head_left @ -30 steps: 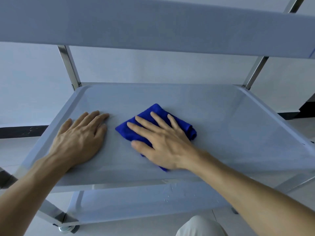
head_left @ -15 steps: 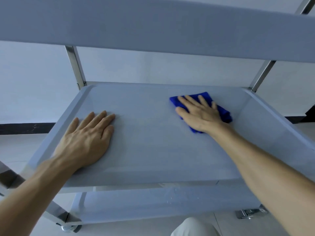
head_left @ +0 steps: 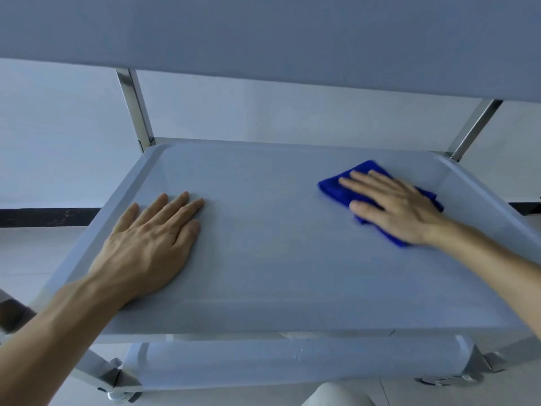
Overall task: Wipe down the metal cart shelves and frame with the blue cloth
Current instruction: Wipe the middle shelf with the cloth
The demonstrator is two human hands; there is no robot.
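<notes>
Midway, by the look: right hand (head_left: 401, 209) flat, pressing cloth (head_left: 333, 186) on middle shelf (head_left: 278, 259); left hand (head_left: 152, 244) flat, empty. Posts (head_left: 136, 109), lower shelf (head_left: 292, 364) seemingly left.

The left hand (head_left: 146, 244) lay flat, palm down, its fingers straight and close together, pointing away from the body and slightly to the right. Its bare forearm ran back toward the lower left corner of the view. The right hand (head_left: 392, 206) was also flat and palm down (its outline a little blurred), fingers spread and straight, pointing up and to the left, the thumb held apart. Its bare forearm stretched back toward the right edge.
</notes>
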